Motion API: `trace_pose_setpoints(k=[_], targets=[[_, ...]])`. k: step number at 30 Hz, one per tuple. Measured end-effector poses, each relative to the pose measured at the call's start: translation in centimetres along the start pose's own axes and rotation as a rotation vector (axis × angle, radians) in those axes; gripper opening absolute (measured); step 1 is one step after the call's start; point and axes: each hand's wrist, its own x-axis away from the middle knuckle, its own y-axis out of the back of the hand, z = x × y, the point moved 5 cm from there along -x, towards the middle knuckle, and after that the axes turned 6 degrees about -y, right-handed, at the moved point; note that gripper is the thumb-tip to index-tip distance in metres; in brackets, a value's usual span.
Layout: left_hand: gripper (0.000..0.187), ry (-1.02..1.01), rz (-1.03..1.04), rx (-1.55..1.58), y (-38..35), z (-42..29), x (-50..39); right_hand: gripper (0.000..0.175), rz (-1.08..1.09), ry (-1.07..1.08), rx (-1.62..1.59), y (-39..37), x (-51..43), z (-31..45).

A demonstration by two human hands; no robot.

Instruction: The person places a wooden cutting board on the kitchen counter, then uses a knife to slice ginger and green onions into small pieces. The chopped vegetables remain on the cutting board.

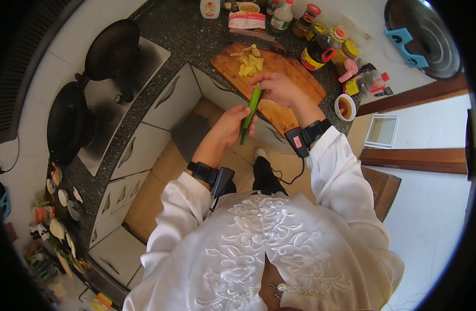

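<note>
In front of my body, above the gap between the counter and the floor, I hold a green scallion stalk (254, 102). My left hand (235, 123) grips its middle and lower part, thumb on top. At the upper end, the fingers of my right hand (275, 88) close around the tip, partly hiding it. Just beyond my right hand lies a wooden cutting board (296, 83). Pale yellow slices, apparently ginger (250, 65), are heaped on its far part. A kitchen knife (251, 35) rests behind the board, its dark handle along the board's edge.
Sauce bottles (319, 48) crowd the wall behind the board. A white bowl of brown liquid (345, 107) stands at the counter's right edge. Left, a black wok (68, 122) and another dark pan (111, 48) sit on the stove (117, 105). Vegetables (58, 229) lie at the lower left.
</note>
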Motion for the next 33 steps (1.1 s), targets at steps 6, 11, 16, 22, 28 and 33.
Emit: trace_pose_setpoints(k=[6,11,16,22,28,33], targets=[[0.021,-0.073,-0.169,-0.021,1.0,0.7,-8.5,0.034,-0.136,0.037,0.395,8.6,-7.3,2.4],[0.025,-0.055,-0.411,-0.279,1.7,3.1,-13.7,0.048,-0.451,0.183,1.166,17.1,-12.7,4.6],[0.029,-0.003,-0.64,-0.713,0.8,4.4,-15.4,0.043,-0.443,0.041,1.497,20.0,-16.9,3.8],[0.033,-0.184,-0.812,-1.321,-0.5,4.8,-15.8,0.04,-0.425,0.113,1.678,20.9,-18.2,3.5],[0.035,-0.253,-0.854,-1.602,-1.2,5.4,-16.0,0.042,-0.474,0.237,1.42,21.4,-17.1,3.6],[0.036,-0.256,-0.887,-1.588,-1.2,5.5,-15.5,0.041,-0.537,0.407,1.156,21.2,-14.3,3.6]])
